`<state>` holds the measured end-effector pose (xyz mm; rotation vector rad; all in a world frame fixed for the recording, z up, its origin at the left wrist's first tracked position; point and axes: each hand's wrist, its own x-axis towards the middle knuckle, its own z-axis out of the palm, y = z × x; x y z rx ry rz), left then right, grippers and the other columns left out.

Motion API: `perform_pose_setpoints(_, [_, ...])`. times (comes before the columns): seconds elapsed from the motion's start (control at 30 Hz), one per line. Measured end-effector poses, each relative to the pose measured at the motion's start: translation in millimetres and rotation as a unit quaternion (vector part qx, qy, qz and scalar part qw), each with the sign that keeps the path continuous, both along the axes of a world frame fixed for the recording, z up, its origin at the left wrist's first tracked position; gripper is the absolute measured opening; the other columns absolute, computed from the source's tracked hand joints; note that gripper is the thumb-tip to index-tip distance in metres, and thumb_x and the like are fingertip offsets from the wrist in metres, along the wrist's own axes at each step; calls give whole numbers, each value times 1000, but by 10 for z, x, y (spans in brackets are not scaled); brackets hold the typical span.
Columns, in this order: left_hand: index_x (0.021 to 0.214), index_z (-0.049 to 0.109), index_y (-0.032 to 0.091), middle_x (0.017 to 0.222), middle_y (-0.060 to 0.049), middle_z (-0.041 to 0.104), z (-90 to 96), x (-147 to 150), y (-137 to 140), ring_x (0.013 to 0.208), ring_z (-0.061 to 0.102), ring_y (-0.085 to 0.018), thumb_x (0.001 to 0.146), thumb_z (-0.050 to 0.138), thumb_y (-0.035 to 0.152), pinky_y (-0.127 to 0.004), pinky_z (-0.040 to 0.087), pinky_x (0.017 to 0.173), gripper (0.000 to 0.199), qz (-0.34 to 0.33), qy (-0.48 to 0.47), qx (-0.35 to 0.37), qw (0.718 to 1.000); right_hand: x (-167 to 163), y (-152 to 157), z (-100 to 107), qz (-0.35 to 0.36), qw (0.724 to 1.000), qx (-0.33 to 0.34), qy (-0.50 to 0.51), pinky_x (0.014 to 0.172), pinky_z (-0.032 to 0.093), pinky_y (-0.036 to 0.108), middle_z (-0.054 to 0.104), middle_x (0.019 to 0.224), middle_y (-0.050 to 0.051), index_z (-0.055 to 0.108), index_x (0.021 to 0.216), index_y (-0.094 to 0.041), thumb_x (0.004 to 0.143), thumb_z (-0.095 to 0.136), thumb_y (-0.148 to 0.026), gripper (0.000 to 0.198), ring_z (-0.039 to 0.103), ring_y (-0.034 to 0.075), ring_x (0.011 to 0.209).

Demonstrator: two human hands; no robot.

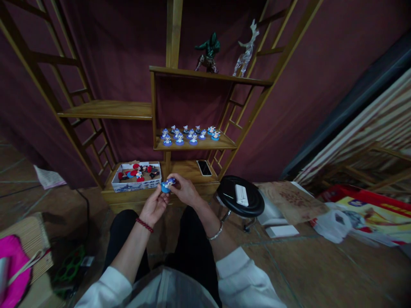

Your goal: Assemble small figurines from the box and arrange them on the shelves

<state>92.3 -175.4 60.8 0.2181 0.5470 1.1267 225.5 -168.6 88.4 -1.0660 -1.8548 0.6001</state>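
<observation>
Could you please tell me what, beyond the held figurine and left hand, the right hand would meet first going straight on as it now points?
The right hand would probably meet the patterned box of figures first, though depth is unclear.

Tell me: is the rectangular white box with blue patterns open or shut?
Open: no lid covers the white box, and small red and black figures show inside.

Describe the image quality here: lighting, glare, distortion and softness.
Head view: dim overall, with deep shadow on the upper backdrop; head view: wide-angle distortion, the side posts of the wooden shelf unit splaying outward toward the top; head view: pale glints on the clear deer figure; head view: the figurine in the right hand too small and soft for fine detail.
</observation>
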Motion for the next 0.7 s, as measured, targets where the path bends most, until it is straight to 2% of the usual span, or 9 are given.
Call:
perform_pose_setpoints(0.23, [76, 57, 12, 61, -2, 56, 34, -33, 41, 54, 54, -8, 81, 51, 18, -16, 46, 47, 11, -10, 6, 16, 1000, 23, 55, 103, 22, 997, 34, -63, 75, 43, 26, 61, 92, 1, 56, 102, -23, 76, 53, -20, 26, 57, 14, 82])
perform_pose_setpoints(0.47, [75, 57, 12, 62, -3, 57, 51, -37, 64, 54, 54, -8, 82, 48, 19, -16, 46, 48, 14, -7, 2, 11, 1000, 79, 110, 236, 51, 991, 25, -118, 81, 40, 28, 55, 96, 4, 56, 103, -22, 79, 51, -19, 25, 52, 16, 90])
perform_pose_setpoints(0.7, [76, 57, 12, 62, -2, 56, 74, -24, 70, 54, 53, -7, 82, 50, 18, -16, 46, 48, 12, -11, -7, 18, 1000, 98, 147, 301, 71, 988, 22, -135, 77, 41, 28, 56, 90, 3, 57, 103, -21, 80, 50, -21, 23, 52, 15, 84])
